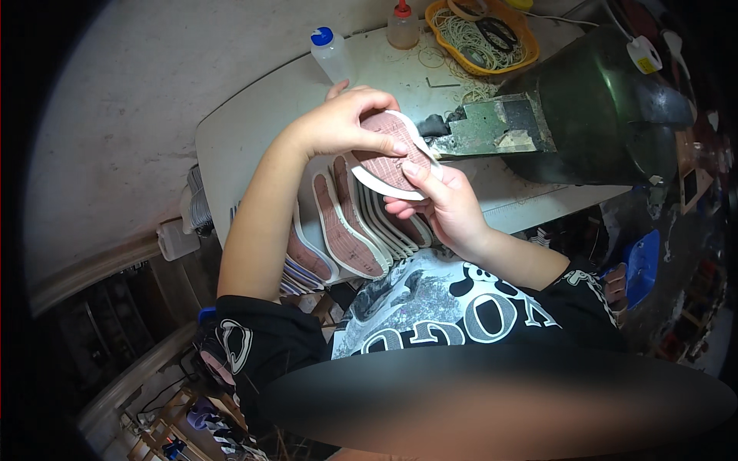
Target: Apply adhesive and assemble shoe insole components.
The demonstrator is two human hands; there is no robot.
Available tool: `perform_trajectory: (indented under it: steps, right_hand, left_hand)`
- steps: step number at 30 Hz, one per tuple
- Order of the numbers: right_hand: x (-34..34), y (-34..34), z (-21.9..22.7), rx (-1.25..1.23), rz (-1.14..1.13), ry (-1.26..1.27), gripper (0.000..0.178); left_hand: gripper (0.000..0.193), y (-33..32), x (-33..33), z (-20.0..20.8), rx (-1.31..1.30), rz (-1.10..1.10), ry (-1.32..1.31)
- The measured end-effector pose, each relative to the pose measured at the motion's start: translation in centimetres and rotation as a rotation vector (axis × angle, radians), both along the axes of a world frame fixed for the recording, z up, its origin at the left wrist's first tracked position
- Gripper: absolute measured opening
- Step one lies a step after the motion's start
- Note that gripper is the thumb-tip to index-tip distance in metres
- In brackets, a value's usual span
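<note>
Both my hands grip one shoe sole [377, 170], which has a brownish-pink face and a raised white rim. My left hand [338, 123] wraps over its far left side, the thumb pressing on the pink face. From the near right my right hand [455, 211] pinches the rim, its thumb on top and fingers underneath. The sole's right edge is up against the working end of a green machine [492, 129]; whether they touch I cannot tell. Below my hands, a row of similar soles [350, 230] leans along the table's near edge.
The green machine's large rounded body [600, 107] fills the right of the pale table [254, 115]. At the back stand a blue-capped bottle [328, 54], a red-tipped bottle [403, 29] and a yellow basket [523, 54] of cords. A hex key [442, 84] lies nearby.
</note>
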State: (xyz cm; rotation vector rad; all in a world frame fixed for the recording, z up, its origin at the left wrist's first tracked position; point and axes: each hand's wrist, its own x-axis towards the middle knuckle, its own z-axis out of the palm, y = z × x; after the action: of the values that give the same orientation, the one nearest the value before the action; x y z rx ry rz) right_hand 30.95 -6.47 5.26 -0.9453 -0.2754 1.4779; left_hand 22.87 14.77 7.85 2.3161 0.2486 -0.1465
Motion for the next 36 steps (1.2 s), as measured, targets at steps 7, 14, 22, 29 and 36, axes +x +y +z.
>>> perform_trajectory:
  steps: [7,14,22,29,36]
  right_hand:
    - [0.1,0.4,0.3,0.009,-0.021,-0.020,0.035]
    - [0.5,0.7,0.1,-0.035,-0.021,-0.004,0.034]
    - [0.9,0.8,0.4,-0.063,0.005,0.004,0.035]
    - [1.6,0.3,-0.5,-0.070,-0.011,-0.080,0.029]
    - [2.0,-0.8,-0.2,-0.014,0.101,-0.260,0.027]
  left_hand:
    - [0.050,0.3,-0.2,0.9,0.054,0.068,0.117]
    - [0.046,-1.4,-1.9,0.2,-0.332,0.402,0.192]
    - [0.051,-2.9,-2.8,0.1,-0.321,0.572,0.226]
    - [0.052,-4.8,-3.3,0.9,-0.360,0.635,0.319]
    - [0.062,-6.7,-3.3,0.7,-0.454,0.647,0.381]
